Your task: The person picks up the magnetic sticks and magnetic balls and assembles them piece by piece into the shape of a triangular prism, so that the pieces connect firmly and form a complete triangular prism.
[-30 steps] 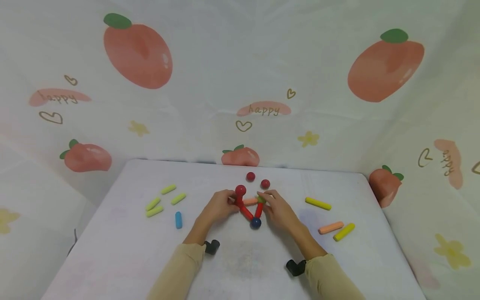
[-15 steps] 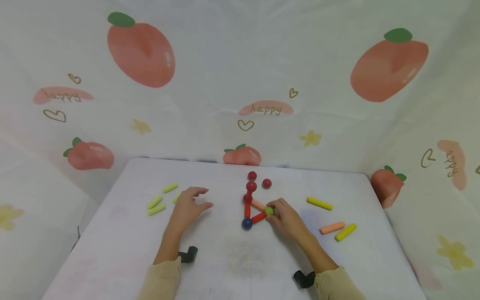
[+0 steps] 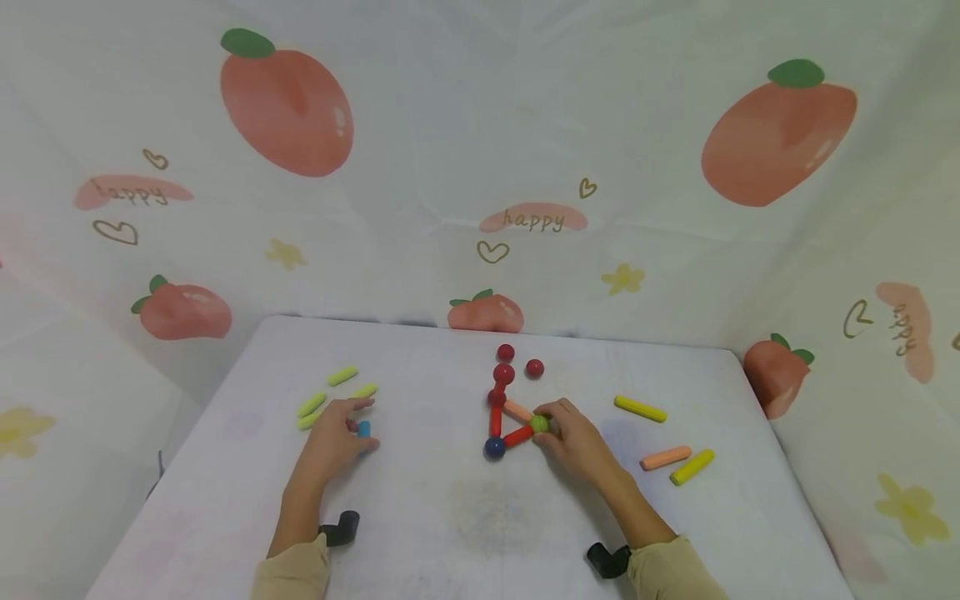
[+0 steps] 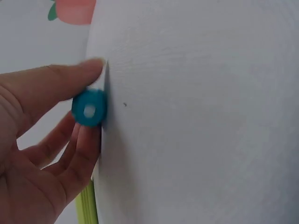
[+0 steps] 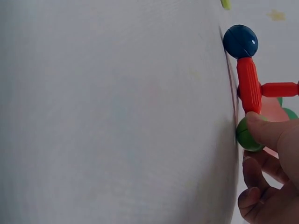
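My left hand (image 3: 333,437) is around a short blue magnetic rod (image 3: 364,430) lying on the table at the left. In the left wrist view, the blue rod (image 4: 88,107) shows end-on, thumb against one side and fingers against the other. My right hand (image 3: 573,437) pinches a green ball (image 3: 539,423) between thumb and fingers. That ball is one corner of a triangle of two red rods (image 3: 496,421) and an orange rod (image 3: 517,410). A dark blue ball (image 3: 494,447) and a red ball (image 3: 497,397) form the other corners. Another red ball (image 3: 504,374) extends beyond on a short red rod.
Two loose red balls (image 3: 535,367) lie behind the triangle. Several yellow-green rods (image 3: 342,376) lie at the left, partly behind my left hand. At the right are two yellow rods (image 3: 640,408) and an orange rod (image 3: 665,457). A patterned cloth (image 3: 420,167) hangs behind the table.
My left hand has let go of the triangle and moved left to the blue rod. The triangle has turned, its green corner swinging nearer me, with my right hand still holding the green ball.
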A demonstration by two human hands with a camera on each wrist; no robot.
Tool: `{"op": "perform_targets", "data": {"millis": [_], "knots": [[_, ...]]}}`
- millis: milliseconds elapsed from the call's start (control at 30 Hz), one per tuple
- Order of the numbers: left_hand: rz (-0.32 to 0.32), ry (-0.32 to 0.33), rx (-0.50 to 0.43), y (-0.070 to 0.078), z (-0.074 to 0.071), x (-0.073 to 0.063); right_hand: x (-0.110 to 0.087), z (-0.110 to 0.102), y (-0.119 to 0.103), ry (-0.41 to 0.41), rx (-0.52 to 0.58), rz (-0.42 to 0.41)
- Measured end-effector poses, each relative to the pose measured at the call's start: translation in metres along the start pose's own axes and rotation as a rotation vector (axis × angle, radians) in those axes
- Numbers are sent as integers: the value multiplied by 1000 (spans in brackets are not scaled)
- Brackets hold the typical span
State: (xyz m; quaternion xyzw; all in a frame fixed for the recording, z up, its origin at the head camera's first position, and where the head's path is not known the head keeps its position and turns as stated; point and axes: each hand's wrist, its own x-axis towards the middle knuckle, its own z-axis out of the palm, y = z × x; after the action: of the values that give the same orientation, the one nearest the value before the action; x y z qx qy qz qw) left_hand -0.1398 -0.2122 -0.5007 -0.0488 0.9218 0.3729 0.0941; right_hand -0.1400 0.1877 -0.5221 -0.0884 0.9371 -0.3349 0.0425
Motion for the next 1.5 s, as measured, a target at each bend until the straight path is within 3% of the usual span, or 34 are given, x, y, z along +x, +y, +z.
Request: {"op": "perform_targets", "data": {"millis": [200,400,633,767,867,1333,1500], "knots": [[48,38,-24,3,3,4,-1,1,0,5,7,13],[142,55,-184,35,13,10,-5,3,-5,-7,35,14],[165,-19,-362,83,63,19,-8,3,-7,-10,35,35],[194,-87,-376,96,89,22,-7,4,-9,-23,39,61],[229,-122,-373,100,98,22,-7,4,-10,-26,46,71],[261,-238,-379,106,102,14,-9,4,-10,2,4,44],[284,-321,-387,101,94,24,-12,1,-7,-4,-2,79]]}}
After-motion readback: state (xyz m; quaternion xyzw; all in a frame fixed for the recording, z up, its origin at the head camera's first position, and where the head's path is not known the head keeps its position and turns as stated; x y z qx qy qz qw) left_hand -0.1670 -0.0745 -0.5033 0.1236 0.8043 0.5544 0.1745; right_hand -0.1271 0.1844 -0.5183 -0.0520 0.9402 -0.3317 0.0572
